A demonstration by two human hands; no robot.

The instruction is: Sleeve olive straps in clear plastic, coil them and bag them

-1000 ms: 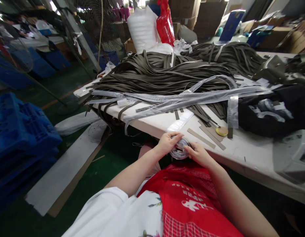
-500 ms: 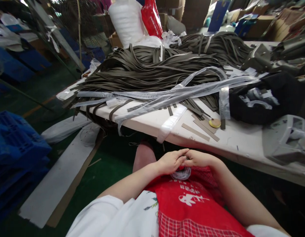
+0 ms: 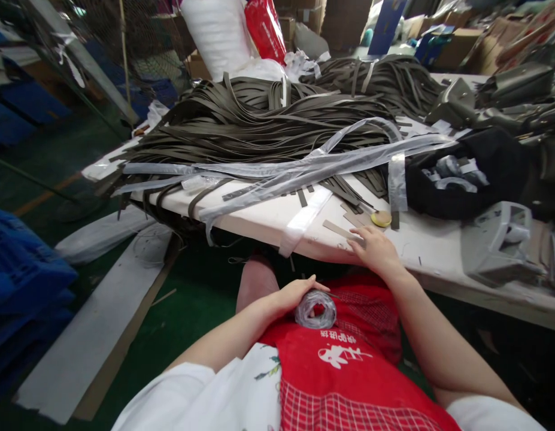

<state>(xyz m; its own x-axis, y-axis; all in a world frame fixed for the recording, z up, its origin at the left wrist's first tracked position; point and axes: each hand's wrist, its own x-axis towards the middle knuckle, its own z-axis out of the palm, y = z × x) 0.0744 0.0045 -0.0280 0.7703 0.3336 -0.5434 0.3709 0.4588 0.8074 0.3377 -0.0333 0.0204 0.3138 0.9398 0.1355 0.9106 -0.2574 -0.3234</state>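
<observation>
Far left, stacked blue plastic crates with ribbed sides stand on the green floor, and a long flat pale board lies beside them. The white surface begins right of that. Its far part carries a big loose heap of dark olive straps, flat, narrow and matte, some drooping over the left edge. Long strips of clear glossy film lie crinkled across the near side of the heap, and one end hangs off the near edge.

In the near middle, the left hand rests on a red apron with a checked weave. Its grip is loosely closed: the fingers curve over the top of a roll of clear film. The roll is a shiny, wrinkled ring with an open core, lying in the lap below the surface's edge.

Just right and farther, the right hand lies palm down on the near edge of the surface. Its grip is open, the fingers spread, with the tips touching a short flat tan strip. A small round yellow disc sits just beyond the hand. Farther right lie a bundle of black cloth and a boxy grey plastic dispenser.
</observation>
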